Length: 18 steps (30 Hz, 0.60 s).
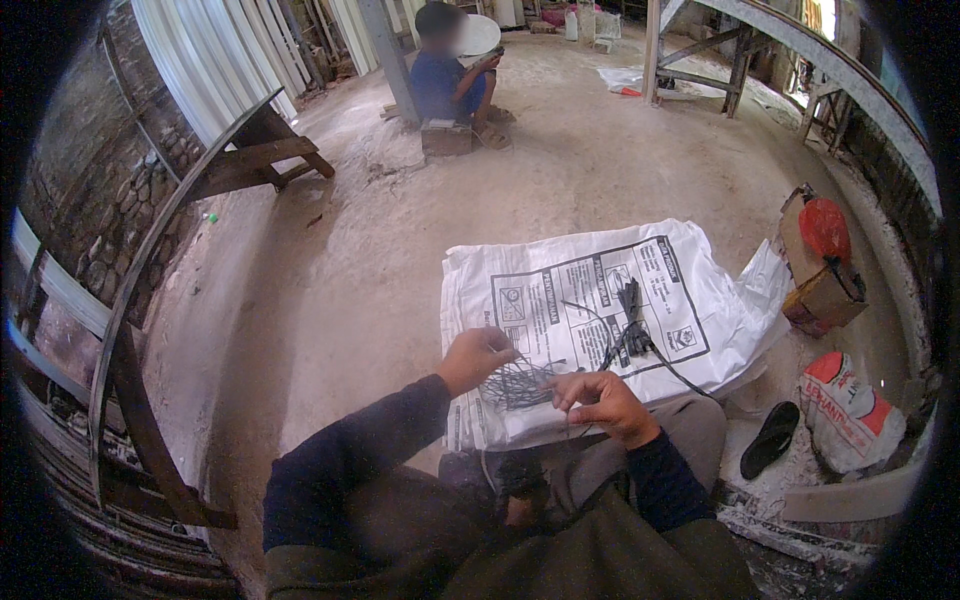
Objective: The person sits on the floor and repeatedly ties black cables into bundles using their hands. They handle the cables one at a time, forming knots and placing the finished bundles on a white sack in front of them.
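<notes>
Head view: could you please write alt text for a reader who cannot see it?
Someone's left hand holds thin dark strands over a printed white sack, the right hand close beside them. A black bundle lies on the sack. Beyond, another person sits low beside a post.

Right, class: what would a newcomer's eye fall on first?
Probably the white printed sheet right of centre, with thin dark strands between left hand and right hand. Then the red bundle at the cardboard box, far right, and a person in blue seated near the top.
</notes>
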Motion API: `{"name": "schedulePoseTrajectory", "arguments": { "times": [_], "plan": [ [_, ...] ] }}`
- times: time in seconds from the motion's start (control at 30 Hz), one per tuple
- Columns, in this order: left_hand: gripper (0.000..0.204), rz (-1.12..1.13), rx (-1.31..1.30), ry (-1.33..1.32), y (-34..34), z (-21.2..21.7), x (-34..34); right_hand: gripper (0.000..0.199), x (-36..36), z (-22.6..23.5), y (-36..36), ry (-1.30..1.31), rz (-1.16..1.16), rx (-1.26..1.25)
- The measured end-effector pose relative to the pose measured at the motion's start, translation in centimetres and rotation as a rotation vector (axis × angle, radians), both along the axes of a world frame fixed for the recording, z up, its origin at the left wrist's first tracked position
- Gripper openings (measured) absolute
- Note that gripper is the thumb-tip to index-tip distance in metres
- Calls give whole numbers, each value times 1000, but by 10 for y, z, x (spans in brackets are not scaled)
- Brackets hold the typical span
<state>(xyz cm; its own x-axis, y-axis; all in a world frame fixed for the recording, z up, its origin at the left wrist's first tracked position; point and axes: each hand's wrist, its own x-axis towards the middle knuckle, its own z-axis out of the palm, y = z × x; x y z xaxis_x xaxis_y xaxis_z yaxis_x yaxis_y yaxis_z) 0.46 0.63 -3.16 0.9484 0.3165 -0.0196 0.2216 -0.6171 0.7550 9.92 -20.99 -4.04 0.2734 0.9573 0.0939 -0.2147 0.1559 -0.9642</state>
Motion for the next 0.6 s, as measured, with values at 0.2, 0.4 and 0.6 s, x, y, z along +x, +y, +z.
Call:
{"name": "schedulePoseTrajectory", "arguments": {
  "times": [0.2, 0.4, 0.6],
  "plan": [
    [14, -321, -250, -24, -5, -25, 0, 18, 4, -8, 5, -151, -399, -144],
    [9, -778, -581, 252, -40, 16, 1, 11, 19, -33, 5, -703, -756, -276],
    [17, -438, -579, 170, -32, 22, 2, 8, 36, -38, 1, -779, -955, -235]
  ]
}}
